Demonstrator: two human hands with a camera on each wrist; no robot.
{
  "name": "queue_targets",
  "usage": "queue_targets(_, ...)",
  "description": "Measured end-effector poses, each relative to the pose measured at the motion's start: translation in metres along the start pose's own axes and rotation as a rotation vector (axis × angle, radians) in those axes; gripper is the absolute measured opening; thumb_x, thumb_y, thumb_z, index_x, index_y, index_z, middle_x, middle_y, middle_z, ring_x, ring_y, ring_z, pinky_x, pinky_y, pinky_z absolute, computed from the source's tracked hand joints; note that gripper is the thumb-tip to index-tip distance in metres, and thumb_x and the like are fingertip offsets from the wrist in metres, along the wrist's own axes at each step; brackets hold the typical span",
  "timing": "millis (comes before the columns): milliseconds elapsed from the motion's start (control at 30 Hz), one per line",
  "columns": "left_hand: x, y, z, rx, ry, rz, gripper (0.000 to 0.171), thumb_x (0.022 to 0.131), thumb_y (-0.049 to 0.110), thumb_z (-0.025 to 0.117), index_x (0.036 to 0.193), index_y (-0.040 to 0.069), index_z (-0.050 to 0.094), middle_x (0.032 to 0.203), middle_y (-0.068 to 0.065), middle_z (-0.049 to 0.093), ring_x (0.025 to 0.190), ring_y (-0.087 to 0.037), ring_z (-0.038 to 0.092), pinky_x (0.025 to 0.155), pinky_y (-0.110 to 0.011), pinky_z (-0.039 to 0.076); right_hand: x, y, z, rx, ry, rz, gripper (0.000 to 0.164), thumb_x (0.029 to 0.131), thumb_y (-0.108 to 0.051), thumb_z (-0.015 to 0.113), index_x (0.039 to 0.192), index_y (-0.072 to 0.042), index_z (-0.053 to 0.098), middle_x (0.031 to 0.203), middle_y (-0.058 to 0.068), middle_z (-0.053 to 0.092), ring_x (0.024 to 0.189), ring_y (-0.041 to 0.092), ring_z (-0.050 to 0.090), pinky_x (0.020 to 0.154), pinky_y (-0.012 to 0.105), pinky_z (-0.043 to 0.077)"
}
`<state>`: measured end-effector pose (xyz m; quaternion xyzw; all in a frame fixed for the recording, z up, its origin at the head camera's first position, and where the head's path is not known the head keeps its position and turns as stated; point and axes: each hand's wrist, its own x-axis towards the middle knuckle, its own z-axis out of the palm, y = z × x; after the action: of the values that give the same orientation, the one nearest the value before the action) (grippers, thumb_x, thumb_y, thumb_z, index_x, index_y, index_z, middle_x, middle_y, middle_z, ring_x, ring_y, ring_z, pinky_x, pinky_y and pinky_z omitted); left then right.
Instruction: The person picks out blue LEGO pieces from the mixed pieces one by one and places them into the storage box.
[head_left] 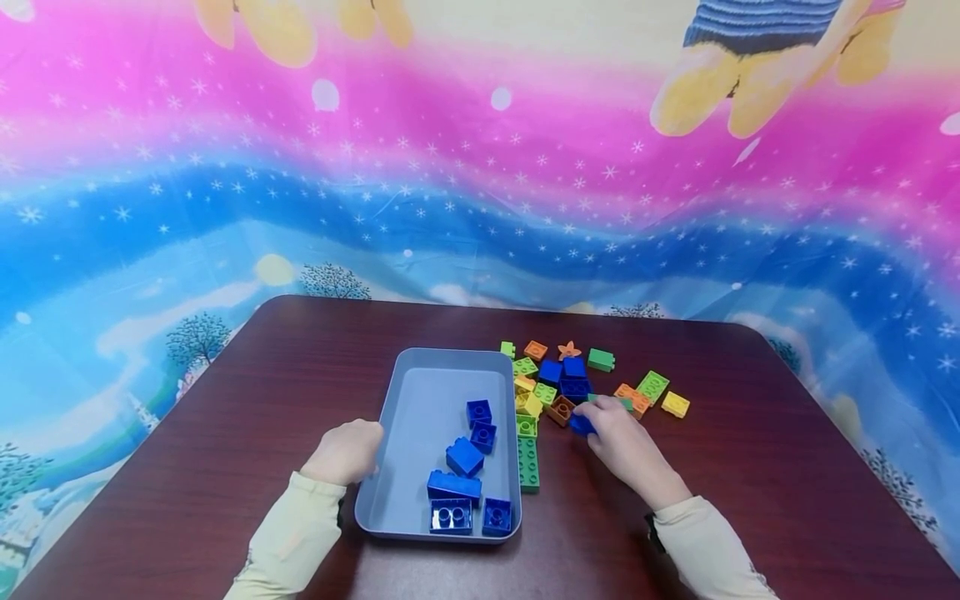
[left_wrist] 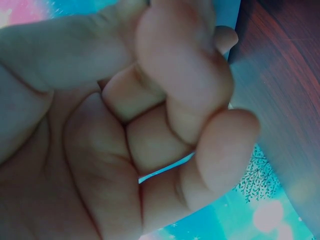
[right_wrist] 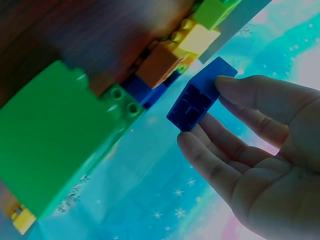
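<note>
My left hand (head_left: 343, 451) grips the left rim of a grey tray (head_left: 408, 392). In the left wrist view its fingers (left_wrist: 185, 65) are curled, and the tray shows only as a small strip. Several blue bricks (head_left: 454, 487) lie in the tray's right half. Right of the tray, my right hand (head_left: 626, 446) pinches a blue building brick (right_wrist: 202, 92) between thumb and fingers, its hollow underside showing. A green brick (right_wrist: 55, 145) looms beside it in the right wrist view. The hand partly hides the held brick in the head view.
Loose green, yellow, orange and blue bricks (head_left: 573, 389) lie along the tray's right side. An orange flower-shaped piece (head_left: 569, 350) sits at the pile's back. A yellow brick (head_left: 676, 405) lies farthest right on the dark wooden table (head_left: 225, 417). A patterned cloth (head_left: 480, 208) hangs behind.
</note>
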<state>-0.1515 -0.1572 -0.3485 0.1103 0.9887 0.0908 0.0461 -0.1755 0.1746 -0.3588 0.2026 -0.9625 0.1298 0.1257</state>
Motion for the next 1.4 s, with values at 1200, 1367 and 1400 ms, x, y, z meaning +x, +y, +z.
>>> queue_targets(1200, -0.001, 0.000, 0.001, 0.004, 0.002, -0.005, 0.016, 0.068, -0.002, 0.073, 0.066, 0.002, 0.058, 0.062, -0.012, 0.063, 0.053, -0.020, 0.055, 0.051, -0.038, 0.052, -0.002, -0.039, 0.003, 0.007, 0.061, -0.103, 0.030, 0.070, 0.006, 0.072, 0.098, -0.003, 0.070, 0.094, 0.011, 0.068, 0.091, 0.022, 0.059, 0.072, 0.036, 0.061)
queue_targets(1367, -0.001, 0.000, 0.000, -0.001, 0.003, -0.007, 0.015, 0.068, -0.003, 0.072, 0.065, 0.001, 0.058, 0.062, -0.013, 0.064, 0.053, -0.020, 0.055, 0.051, -0.038, 0.052, -0.001, -0.043, 0.003, 0.004, 0.069, -0.111, 0.031, 0.069, 0.006, 0.073, 0.098, -0.003, 0.071, 0.094, 0.010, 0.068, 0.092, 0.021, 0.059, 0.073, 0.037, 0.061)
queue_targets(1400, -0.001, 0.000, 0.000, -0.002, 0.003, -0.008, 0.015, 0.068, -0.003, 0.072, 0.065, 0.002, 0.058, 0.062, -0.013, 0.064, 0.053, -0.020, 0.054, 0.051, -0.037, 0.052, -0.001, -0.044, 0.003, 0.006, 0.072, -0.118, 0.031, 0.069, 0.006, 0.073, 0.098, -0.003, 0.071, 0.094, 0.010, 0.068, 0.092, 0.021, 0.059, 0.073, 0.037, 0.061)
